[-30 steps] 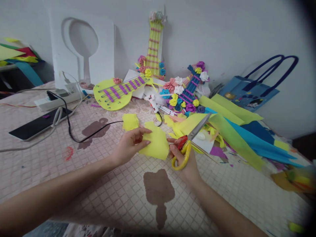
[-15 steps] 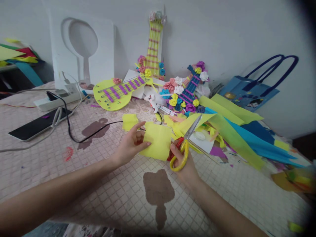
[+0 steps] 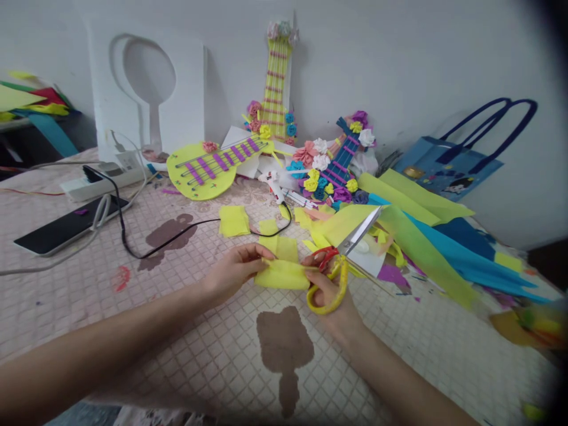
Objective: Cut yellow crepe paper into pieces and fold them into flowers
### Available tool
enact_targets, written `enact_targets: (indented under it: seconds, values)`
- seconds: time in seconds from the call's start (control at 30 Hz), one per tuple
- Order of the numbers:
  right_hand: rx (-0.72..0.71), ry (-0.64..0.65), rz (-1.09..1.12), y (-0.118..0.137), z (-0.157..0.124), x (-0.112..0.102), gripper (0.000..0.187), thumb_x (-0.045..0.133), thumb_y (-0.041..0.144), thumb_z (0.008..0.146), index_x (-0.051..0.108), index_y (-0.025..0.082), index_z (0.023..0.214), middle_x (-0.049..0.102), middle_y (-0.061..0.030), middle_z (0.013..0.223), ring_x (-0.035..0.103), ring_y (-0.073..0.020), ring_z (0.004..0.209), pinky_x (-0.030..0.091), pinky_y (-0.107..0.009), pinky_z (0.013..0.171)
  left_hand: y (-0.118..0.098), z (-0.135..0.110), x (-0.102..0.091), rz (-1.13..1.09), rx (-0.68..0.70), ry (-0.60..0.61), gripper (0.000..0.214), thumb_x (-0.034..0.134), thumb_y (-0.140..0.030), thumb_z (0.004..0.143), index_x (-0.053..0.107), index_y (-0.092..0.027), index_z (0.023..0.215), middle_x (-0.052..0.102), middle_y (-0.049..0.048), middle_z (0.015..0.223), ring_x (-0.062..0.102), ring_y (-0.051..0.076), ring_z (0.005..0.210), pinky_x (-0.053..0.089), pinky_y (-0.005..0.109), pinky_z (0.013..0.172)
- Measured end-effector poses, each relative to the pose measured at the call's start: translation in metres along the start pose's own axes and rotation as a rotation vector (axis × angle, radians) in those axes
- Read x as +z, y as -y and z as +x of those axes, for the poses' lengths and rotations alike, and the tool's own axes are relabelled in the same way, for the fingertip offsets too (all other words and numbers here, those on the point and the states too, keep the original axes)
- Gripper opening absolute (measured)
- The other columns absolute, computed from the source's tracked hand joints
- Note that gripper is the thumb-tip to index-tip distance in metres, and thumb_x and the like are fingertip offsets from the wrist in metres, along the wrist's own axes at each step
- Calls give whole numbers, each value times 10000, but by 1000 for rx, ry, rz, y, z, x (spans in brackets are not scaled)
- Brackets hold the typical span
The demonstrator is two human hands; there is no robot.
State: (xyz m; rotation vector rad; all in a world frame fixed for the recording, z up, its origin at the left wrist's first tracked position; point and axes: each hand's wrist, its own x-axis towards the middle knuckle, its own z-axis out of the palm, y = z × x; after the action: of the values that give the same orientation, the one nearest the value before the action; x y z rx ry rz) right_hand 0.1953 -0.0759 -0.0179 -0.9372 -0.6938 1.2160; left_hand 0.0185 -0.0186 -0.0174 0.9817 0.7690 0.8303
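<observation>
A piece of yellow crepe paper [image 3: 284, 277], bent over into a narrow band, is stretched between my two hands above the table. My left hand [image 3: 239, 267] pinches its left end between thumb and fingers. At the right end my right hand [image 3: 331, 293] pinches the paper while a pair of scissors [image 3: 358, 231] hangs on its fingers. The scissors have yellow and red handles, and their blades point up and to the right. Behind the held paper lie more small yellow paper pieces [image 3: 234, 220] on the quilted tablecloth [image 3: 213, 349].
A white glue gun [image 3: 273, 186] with a black cord [image 3: 155, 251] lies behind my hands. Decorated paper guitars [image 3: 204, 168] stand and lie along the wall. Crepe sheets [image 3: 421, 248] and scraps spread to the right, near a blue bag [image 3: 448, 163]. A black tablet-like slab [image 3: 71, 225] lies left.
The yellow paper stood as a broad square facing me; now it is folded down into a low band. My left fingers have moved to its upper edge, and the scissors have shifted slightly right.
</observation>
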Motion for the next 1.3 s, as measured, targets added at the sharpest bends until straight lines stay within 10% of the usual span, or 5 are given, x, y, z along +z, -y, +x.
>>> enact_targets:
  seconds: [0.27, 0.5, 1.0, 1.3]
  values:
    - [-87, 82, -91, -1, 0, -3, 216, 679, 239, 699, 499, 249, 819, 570, 27, 794, 532, -128, 702, 438, -251, 618, -3, 3, -2, 26, -86, -15, 61, 618, -178, 710, 615, -147, 763, 590, -14, 678, 539, 79, 594, 395, 180, 544]
    - [-181, 117, -280, -8, -3, -4, 197, 632, 208, 745, 480, 254, 861, 596, 25, 791, 567, -138, 760, 441, -280, 741, -10, -2, -1, 171, -90, 6, 411, 589, -523, 793, 617, -158, 980, 648, 50, 845, 609, 150, 738, 447, 237, 607]
    - [64, 142, -281, 4, 2, -5, 332, 675, 480, 738, 492, 217, 825, 614, 0, 826, 411, -66, 496, 310, -204, 426, -10, 3, -14, 413, 57, 129, 251, 730, -288, 684, 618, -137, 851, 619, 3, 681, 544, 95, 575, 384, 195, 501]
    - [35, 175, -380, 1, 4, -12, 297, 740, 302, 696, 475, 219, 801, 514, 57, 691, 445, -86, 552, 357, -217, 494, -9, 3, -14, 365, 32, 160, 288, 763, -272, 646, 622, -138, 858, 642, 5, 704, 591, 108, 614, 449, 210, 551]
